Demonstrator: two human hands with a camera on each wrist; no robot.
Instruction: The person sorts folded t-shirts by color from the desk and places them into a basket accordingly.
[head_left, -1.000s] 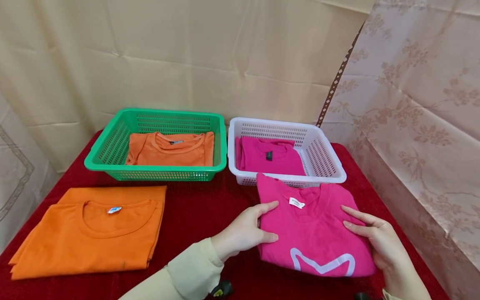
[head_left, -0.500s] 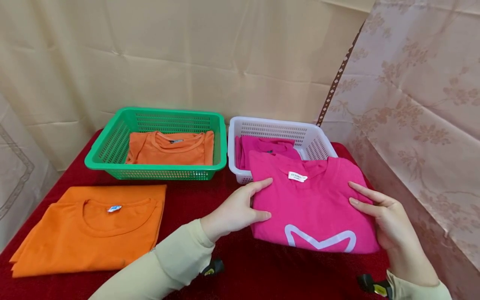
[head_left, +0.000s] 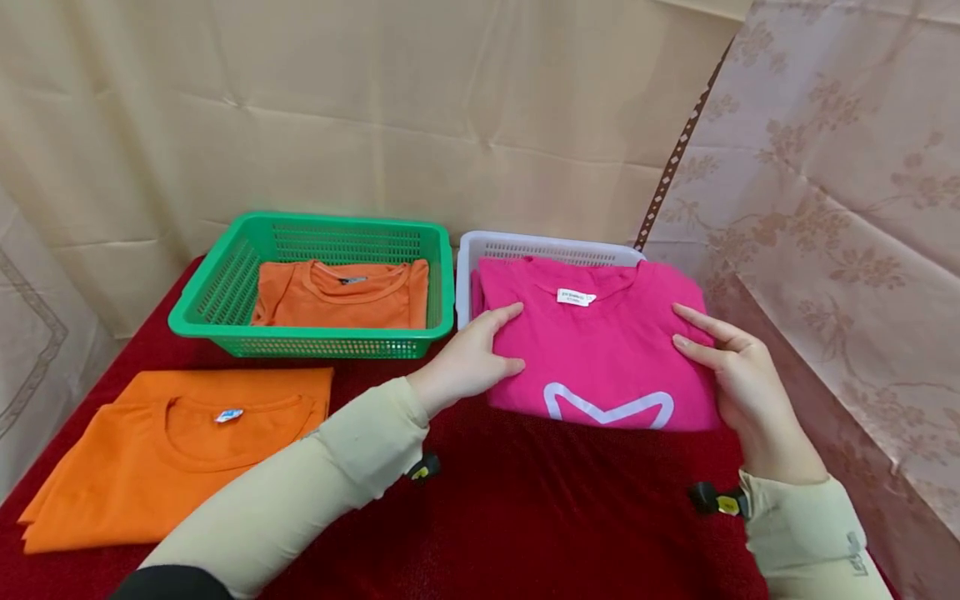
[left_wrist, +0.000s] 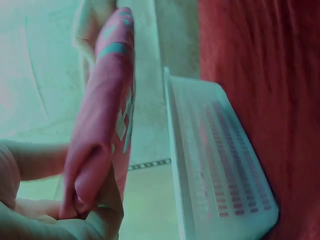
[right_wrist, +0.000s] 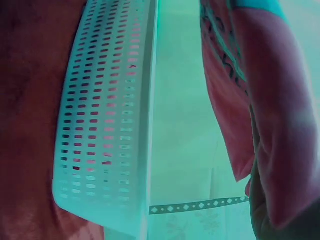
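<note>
Between both hands hangs a folded pink T-shirt [head_left: 592, 350] with a white neck label and a pale star-like outline. My left hand [head_left: 472, 354] grips its left edge, thumb and a finger on top, the other fingers underneath. At the right edge my right hand [head_left: 738, 375] holds it the same way. The shirt overlaps most of the white basket [head_left: 540, 242] in the head view. Both wrist views show the shirt [left_wrist: 95, 120] raised above the basket's rim [right_wrist: 147, 120]. Pink cloth shows through the slots of the basket wall [left_wrist: 225, 160].
Left of the white basket stands a green basket [head_left: 315, 343] holding a folded orange T-shirt [head_left: 345, 304]. Another folded orange T-shirt [head_left: 172, 467] lies at the front left on the red cloth [head_left: 555, 517]. Beige curtain [head_left: 375, 125] hangs behind, patterned cloth [head_left: 840, 208] at right.
Both hands have lifted the pink T-shirt and carried it forward from the near side of the white basket to over it. The baskets and orange T-shirts stay where they were.
</note>
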